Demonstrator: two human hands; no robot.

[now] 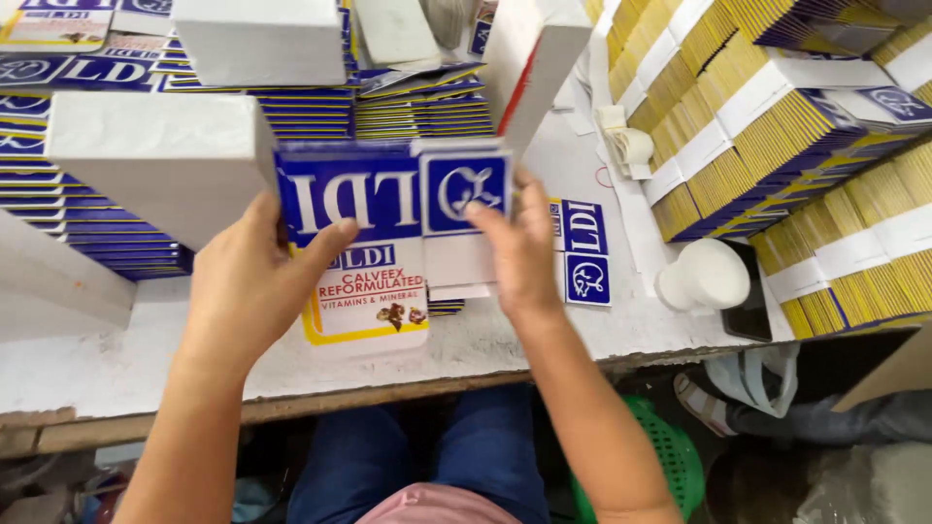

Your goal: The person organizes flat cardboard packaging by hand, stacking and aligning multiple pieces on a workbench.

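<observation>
My left hand point(254, 281) and right hand point(517, 254) both clamp one flat carton point(388, 209), blue and white, held just above the bench point(505, 344). Left thumb lies across the carton's blue face, fingers hidden behind it. Right fingertips press on the carton's white-edged end panel, thumb out of sight. The hands sit apart, one at each end of the carton.

Taking the carton as landmark:
- Its lower flap, white with a yellow border, hangs toward me and nearly touches the bench.
- Just right of it, a second flat carton point(581, 254) lies on the bench, blue squares facing up.
- Further right, a white knob-shaped object point(704, 275) rests beside a dark slab; I cannot tell what either is.
- Far right, banded bundles point(777, 126) of yellow-and-blue flat cartons stand in rows, each wrapped in a white strip.
- Behind it, loose blue stacks point(311, 112) of flats, with white blocks point(160, 160) on top.
- Behind and right, a tape roll point(631, 146) on the bench.
- Below the bench edge, my knees in blue trousers, and a green basket point(670, 456) to the right.
</observation>
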